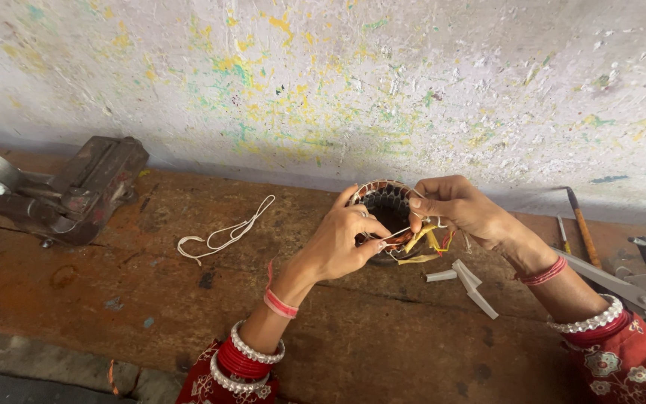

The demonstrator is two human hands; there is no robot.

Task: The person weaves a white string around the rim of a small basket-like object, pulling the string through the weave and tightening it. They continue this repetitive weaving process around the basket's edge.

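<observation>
Packages, labels, signs: none legible in this view; the nearest markings are yellow and green paint flecks on the whitewashed wall [383, 82] just beyond both hands.

Held item: round motor stator [388, 209], dark laminated ring with copper winding showing along its top rim, white lacing thread around the coils, and yellow and red lead sleeves hanging from its lower right side. It sits upright between the two hands, at or just over the worktop [188, 299] (contact with the wood cannot be told).

Left hand [342, 239]: closed on the stator's left side, thumb and forefinger pinching a thin white thread near the lower rim. Red and white bangles on the wrist.

Right hand [454, 206]: closed on the stator's upper right rim, fingers curled over the winding. Red thread band and white bangle on the wrist.

Near the right hand: short white insulation strips [466, 280] lying on the wood just below it; to its right, well apart, a wooden-handled tool [582, 228] and grey metal tools [637, 288] at the frame edge.

Near the left hand: a loose loop of white cord [222, 233] lying to its left, apart from the stator; farther left, well apart, a rusty bench vise [69, 196].

Open room: bare worn wood lies between the cord and the left forearm and below both wrists; the wall closes the far edge directly behind the stator.
</observation>
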